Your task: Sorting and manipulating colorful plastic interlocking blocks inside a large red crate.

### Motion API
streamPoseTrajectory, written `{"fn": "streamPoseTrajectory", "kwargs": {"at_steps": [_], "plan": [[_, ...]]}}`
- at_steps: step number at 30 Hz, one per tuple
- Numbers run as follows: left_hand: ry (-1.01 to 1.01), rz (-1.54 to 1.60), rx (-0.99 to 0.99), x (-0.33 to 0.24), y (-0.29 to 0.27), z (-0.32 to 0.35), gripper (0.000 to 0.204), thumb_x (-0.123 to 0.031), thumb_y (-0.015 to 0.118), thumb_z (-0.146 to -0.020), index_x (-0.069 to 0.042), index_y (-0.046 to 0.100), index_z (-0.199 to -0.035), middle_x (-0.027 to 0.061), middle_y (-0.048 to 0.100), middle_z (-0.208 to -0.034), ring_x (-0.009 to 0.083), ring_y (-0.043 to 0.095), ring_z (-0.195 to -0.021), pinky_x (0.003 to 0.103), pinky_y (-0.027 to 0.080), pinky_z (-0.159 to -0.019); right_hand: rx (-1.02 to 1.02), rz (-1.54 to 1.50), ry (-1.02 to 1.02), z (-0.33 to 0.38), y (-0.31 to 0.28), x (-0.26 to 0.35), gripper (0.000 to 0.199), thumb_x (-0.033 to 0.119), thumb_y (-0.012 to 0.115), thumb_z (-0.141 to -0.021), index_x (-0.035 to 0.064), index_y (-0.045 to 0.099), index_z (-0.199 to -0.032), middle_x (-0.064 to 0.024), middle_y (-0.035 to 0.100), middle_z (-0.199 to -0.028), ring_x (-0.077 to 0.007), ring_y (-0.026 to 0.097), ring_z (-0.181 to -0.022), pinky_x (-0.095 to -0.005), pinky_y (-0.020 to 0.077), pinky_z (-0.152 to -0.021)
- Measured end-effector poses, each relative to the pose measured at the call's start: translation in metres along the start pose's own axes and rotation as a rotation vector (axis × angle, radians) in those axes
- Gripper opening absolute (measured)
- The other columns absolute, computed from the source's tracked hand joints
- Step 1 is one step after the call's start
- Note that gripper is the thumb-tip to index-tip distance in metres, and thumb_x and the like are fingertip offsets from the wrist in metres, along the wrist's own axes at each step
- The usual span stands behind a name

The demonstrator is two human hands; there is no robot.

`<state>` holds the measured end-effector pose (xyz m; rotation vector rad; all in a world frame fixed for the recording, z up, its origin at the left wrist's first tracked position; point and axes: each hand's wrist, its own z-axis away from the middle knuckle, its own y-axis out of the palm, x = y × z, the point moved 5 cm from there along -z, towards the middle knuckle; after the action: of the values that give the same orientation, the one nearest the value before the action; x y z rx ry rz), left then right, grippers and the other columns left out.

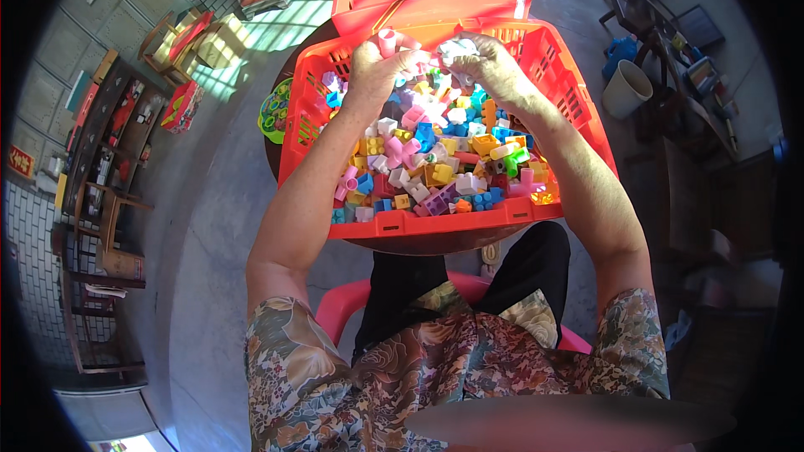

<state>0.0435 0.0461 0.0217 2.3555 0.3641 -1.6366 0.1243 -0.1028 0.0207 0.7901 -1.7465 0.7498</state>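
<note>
We hold both hands together over the far part of the red basket (pixel 559 90). Our left hand (pixel 375 69) pinches a pink block (pixel 387 39), our right hand (pixel 488 67) closes on white blocks (pixel 456 50); the block pile (pixel 435 163) lies below, nearer us.

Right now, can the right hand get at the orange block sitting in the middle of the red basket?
Probably yes. The right hand hovers over the far end of the red basket, and the orange block lies uncovered on top of the pile just below it.
</note>
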Motion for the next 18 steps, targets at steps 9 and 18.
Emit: {"fn": "streamPoseTrajectory", "kwargs": {"at_steps": [9,18], "plan": [[0.052,-0.017,0.193,-0.011,0.025,0.007,0.013,-0.012,0.062,-0.082,-0.003,0.056,-0.090,0.0038,0.061,-0.079,0.0063,0.052,-0.064,0.020,0.043,-0.059,-0.061,-0.276,0.205,0.002,0.005,-0.016,0.016,0.012,0.045,-0.089,0.0019,0.051,-0.100,-0.0066,0.056,-0.073,-0.0139,0.054,-0.055,-0.0275,0.0482,-0.044],[-0.299,-0.063,-0.037,0.030,-0.018,-0.003,0.013,-0.021,0.055,-0.088,-0.008,0.057,-0.086,-0.0028,0.051,-0.062,0.0040,0.043,-0.049,0.019,0.032,-0.041,0.313,0.164,0.249,0.022,0.027,0.010,0.029,0.014,0.058,-0.084,0.0057,0.050,-0.111,-0.0045,0.060,-0.085,-0.0145,0.060,-0.067,-0.0272,0.0502,-0.058]]}}
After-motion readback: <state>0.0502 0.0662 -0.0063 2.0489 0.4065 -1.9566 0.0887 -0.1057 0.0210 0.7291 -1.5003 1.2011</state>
